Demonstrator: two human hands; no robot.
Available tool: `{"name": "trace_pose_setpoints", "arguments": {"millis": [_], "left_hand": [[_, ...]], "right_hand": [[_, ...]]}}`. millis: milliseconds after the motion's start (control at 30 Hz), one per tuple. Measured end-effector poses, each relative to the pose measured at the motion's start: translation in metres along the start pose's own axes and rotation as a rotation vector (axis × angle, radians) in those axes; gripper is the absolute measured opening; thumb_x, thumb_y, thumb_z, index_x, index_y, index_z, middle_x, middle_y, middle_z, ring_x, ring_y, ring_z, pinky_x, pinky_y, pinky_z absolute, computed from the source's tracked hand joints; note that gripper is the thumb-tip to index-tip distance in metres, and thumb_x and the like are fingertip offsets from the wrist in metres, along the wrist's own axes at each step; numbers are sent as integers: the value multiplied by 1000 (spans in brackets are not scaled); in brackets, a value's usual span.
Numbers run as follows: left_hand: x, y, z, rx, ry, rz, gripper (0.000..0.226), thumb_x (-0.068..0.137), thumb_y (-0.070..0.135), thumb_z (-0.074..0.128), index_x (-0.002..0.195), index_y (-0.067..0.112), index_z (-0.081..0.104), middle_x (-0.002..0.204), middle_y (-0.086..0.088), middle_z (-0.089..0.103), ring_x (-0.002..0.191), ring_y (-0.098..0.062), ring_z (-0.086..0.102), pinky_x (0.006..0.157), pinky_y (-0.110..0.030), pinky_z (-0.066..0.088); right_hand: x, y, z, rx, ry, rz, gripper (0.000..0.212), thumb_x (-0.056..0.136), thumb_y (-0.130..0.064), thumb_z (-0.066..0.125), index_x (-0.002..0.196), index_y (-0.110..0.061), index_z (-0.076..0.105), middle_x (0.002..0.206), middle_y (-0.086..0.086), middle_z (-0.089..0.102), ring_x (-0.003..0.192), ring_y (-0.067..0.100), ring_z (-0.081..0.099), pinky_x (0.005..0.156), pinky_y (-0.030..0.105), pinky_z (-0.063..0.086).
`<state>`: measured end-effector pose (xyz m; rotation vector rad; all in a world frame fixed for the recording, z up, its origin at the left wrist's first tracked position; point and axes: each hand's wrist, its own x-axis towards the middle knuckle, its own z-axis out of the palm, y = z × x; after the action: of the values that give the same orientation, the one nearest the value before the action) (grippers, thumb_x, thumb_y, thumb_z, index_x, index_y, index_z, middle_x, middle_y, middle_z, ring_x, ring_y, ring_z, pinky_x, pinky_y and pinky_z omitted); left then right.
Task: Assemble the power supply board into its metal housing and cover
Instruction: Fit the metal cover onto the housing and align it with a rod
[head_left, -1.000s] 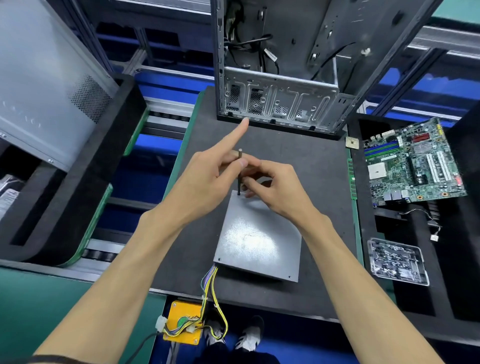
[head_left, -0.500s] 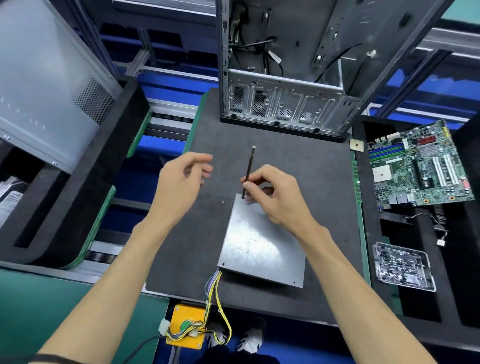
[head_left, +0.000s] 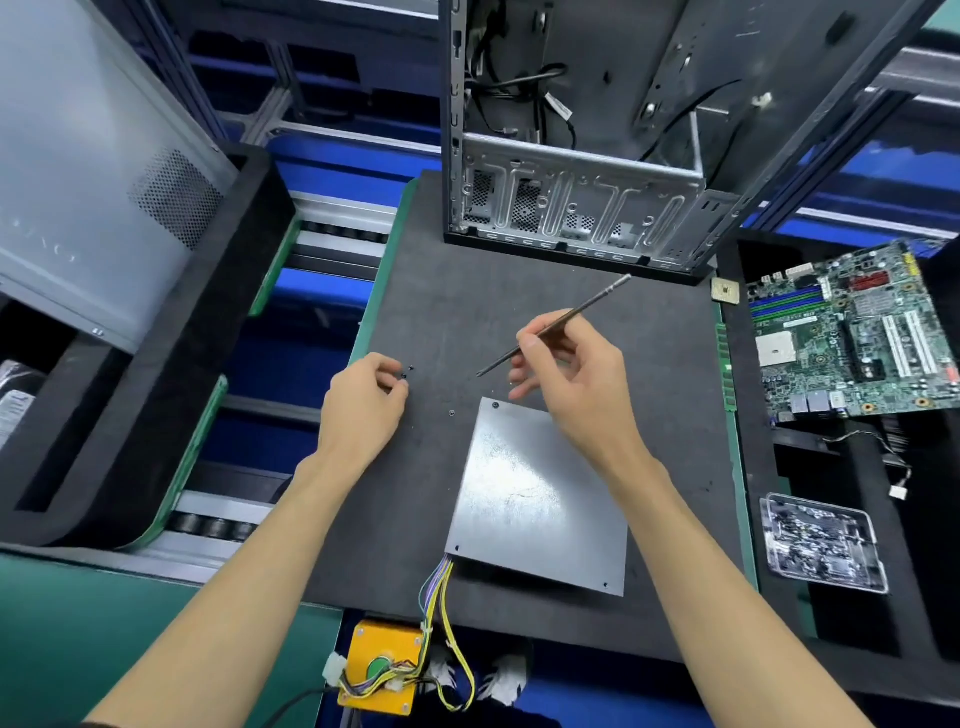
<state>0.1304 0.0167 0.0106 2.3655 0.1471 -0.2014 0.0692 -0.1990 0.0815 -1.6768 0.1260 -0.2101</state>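
Note:
The power supply housing (head_left: 537, 499), a flat grey metal box with its cover on, lies on the black foam mat (head_left: 441, 312). A screw sits in its far left corner. Coloured wires (head_left: 441, 597) run out of its near left corner over the mat's edge. My right hand (head_left: 566, 379) pinches a thin screwdriver bit (head_left: 576, 312), tilted with its tip down-left above the mat, beyond the housing. My left hand (head_left: 363, 410) is left of the housing, fingertips curled at a small black screw (head_left: 405, 375). Another loose screw (head_left: 452, 413) lies between the hands.
An open computer case (head_left: 571, 208) stands at the mat's far edge. A motherboard (head_left: 852, 332) and a clear tray of small parts (head_left: 821, 540) sit to the right. A grey side panel (head_left: 88, 156) leans at left. A yellow box (head_left: 384, 665) hangs below the mat's near edge.
My left hand let go of the bit and moved left and down to the loose screws. My right hand lifted the bit off the housing corner and tilted it to the right.

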Motion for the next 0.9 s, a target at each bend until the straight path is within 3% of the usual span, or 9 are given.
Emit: {"name": "trace_pose_setpoints", "arguments": {"millis": [133,300,533,667,800,900], "left_hand": [[8,4,5,74,12,12,12,91,27,69,103,25,67,82,16,63,81,-11,62,73,-30,46],[11,6,6,95,40,22,4,92,20,66,88,22,67,74,15,63,76,-14,63,71,-34,51],[12,1,0,-14,-21,32,11,87,9,64,85,18,71,74,7,67,70,-8,63,66,-18,47],[8,2,-4,-266,-156,-30,17,93,7,65,89,18,77,81,0,75,69,-12,73,70,-15,52],[-5,20,-9,-875,-373,-276,12,88,1,71,83,5,81,85,-15,76,79,-24,75,72,-26,60],[-14,36,-13,-1182,-546,-442,9,77,7,77,84,3,82,88,-14,75,83,-22,75,74,-27,60]], "right_hand": [[4,-4,5,157,72,92,13,102,-2,53,94,-10,60,66,0,64,58,22,65,54,32,58],[4,-2,7,195,108,148,12,103,1,51,95,-5,58,65,3,63,55,22,63,52,35,58],[3,0,2,233,139,179,11,102,-2,51,94,-6,58,65,1,64,56,21,63,52,37,59],[3,1,2,258,166,207,12,103,-1,50,94,-5,57,64,1,64,56,21,63,51,36,58],[1,-1,6,290,170,217,10,104,-1,52,96,-4,58,66,5,67,59,23,66,54,36,60],[-4,-5,7,317,141,203,10,104,-1,54,97,-3,60,70,8,71,67,27,72,59,36,62]]}}
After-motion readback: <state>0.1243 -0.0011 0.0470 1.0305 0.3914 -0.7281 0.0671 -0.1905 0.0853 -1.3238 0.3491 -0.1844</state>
